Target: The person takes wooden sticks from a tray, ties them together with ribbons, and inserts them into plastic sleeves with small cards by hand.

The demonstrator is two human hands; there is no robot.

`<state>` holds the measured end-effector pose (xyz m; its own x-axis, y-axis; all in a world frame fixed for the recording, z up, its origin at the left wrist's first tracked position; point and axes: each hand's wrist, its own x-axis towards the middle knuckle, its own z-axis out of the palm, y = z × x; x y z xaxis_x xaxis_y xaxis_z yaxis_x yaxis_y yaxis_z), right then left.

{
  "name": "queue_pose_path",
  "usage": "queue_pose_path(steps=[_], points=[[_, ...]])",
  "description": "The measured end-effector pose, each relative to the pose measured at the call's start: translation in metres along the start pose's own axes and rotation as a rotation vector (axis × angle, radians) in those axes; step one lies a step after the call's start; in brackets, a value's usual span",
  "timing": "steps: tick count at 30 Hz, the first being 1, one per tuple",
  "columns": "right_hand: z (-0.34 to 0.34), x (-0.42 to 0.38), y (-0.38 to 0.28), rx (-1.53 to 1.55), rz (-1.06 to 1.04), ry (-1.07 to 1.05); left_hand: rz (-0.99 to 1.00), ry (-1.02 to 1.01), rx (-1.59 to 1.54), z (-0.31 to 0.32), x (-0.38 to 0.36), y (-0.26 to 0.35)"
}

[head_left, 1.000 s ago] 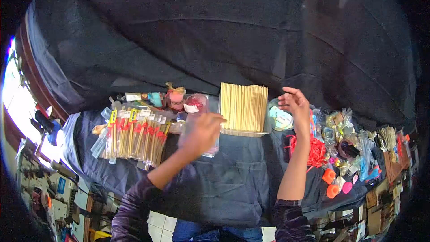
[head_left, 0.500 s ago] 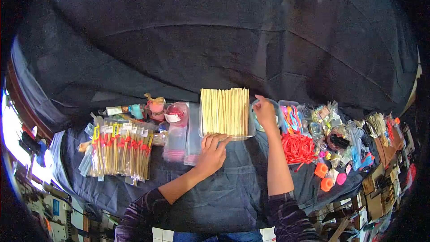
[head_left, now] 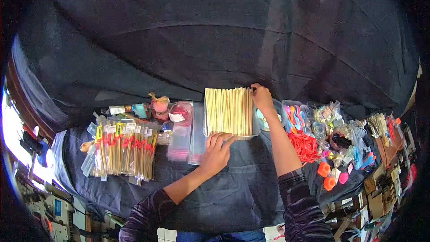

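Note:
A clear plastic tray (head_left: 255, 131) filled with long wooden sticks (head_left: 228, 111) stands in the middle of the dark cloth. My left hand (head_left: 217, 151) rests at the tray's near edge, its fingers apart on the rim and the stick ends. At the upper right corner of the tray is my right hand (head_left: 262, 98), thumb and forefinger bent at the ends of the rightmost sticks. Whether it pinches a stick is too small to tell. Flat clear plastic sleeves (head_left: 197, 139) lie just left of the tray.
Bagged stick bundles with red ribbons (head_left: 125, 150) lie at left. Near them are a pink ribbon tub (head_left: 180, 113) and a pink jar (head_left: 160, 107). To the right are red paper shreds (head_left: 303, 147), colored spoons (head_left: 295, 118), orange pieces (head_left: 329, 183) and assorted small packets (head_left: 327, 115).
My right hand has moved up and left, from beside the tray to its upper right corner. My left hand stays at the near edge. The whole view has shifted slightly.

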<state>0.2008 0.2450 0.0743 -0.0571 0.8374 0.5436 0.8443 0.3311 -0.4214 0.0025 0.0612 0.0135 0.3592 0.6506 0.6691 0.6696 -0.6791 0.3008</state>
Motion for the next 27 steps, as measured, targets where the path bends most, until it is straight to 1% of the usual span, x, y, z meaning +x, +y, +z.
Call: queue_pose_path(steps=[1, 2, 4, 5, 6, 8, 9, 10, 12, 13, 14, 16, 17, 18, 19, 20, 21, 24, 27], points=[[-0.006, -0.002, -0.005, 0.062, -0.014, 0.005, -0.003, 0.007, 0.001, 0.000, 0.000, 0.000], [-0.013, -0.006, -0.011, 0.058, -0.013, 0.002, -0.007, 0.015, 0.001, 0.000, 0.000, 0.000], [-0.031, -0.017, -0.033, 0.332, -0.081, 0.038, -0.013, 0.042, -0.051, -0.002, 0.000, 0.000], [-0.041, -0.024, -0.046, 0.424, -0.073, -0.033, -0.015, 0.069, -0.098, -0.003, 0.001, 0.000], [-0.055, -0.034, -0.064, 0.422, -0.073, -0.037, -0.019, 0.070, -0.101, -0.005, 0.000, -0.001], [-0.075, -0.060, -0.096, 0.508, -0.170, 0.014, -0.080, 0.165, -0.301, -0.007, -0.001, -0.002], [-0.076, -0.076, -0.102, 0.503, -0.246, 0.025, -0.124, 0.219, -0.445, -0.008, 0.001, -0.002], [-0.077, -0.093, -0.106, 0.497, -0.324, 0.037, -0.124, 0.221, -0.445, -0.008, 0.002, -0.002], [-0.091, -0.126, -0.121, 0.225, -0.776, -0.012, -0.519, 0.224, -0.999, -0.008, 0.001, -0.006], [-0.088, -0.142, -0.120, 0.177, -0.903, -0.076, -0.383, 0.267, -0.964, -0.007, 0.004, -0.013], [-0.085, -0.158, -0.118, 0.129, -1.026, -0.143, -0.382, 0.267, -0.966, -0.008, 0.001, -0.015], [-0.071, -0.179, -0.113, 0.017, -1.281, -0.148, -0.632, 0.126, -1.322, -0.015, -0.002, -0.016], [-0.067, -0.186, -0.110, 0.020, -1.279, -0.145, -0.607, 0.090, -1.295, -0.015, -0.006, -0.016], [-0.064, -0.191, -0.106, -0.011, -1.347, -0.205, -0.606, 0.087, -1.291, -0.013, -0.011, -0.016], [-0.061, -0.195, -0.102, -0.044, -1.413, -0.266, -0.616, 0.094, -1.213, -0.011, -0.017, -0.017], [-0.058, -0.199, -0.099, -0.044, -1.412, -0.262, -0.623, 0.100, -1.136, -0.009, -0.021, -0.016], [-0.055, -0.203, -0.097, -0.035, -1.417, -0.271, -0.708, 0.063, -1.103, -0.011, -0.023, -0.015], [-0.047, -0.208, -0.089, -0.014, -1.415, -0.298, -0.704, 0.015, -1.150, -0.011, -0.028, -0.013], [-0.046, -0.209, -0.089, -0.011, -1.394, -0.355, -0.690, 0.008, -1.147, -0.009, -0.028, -0.010]])
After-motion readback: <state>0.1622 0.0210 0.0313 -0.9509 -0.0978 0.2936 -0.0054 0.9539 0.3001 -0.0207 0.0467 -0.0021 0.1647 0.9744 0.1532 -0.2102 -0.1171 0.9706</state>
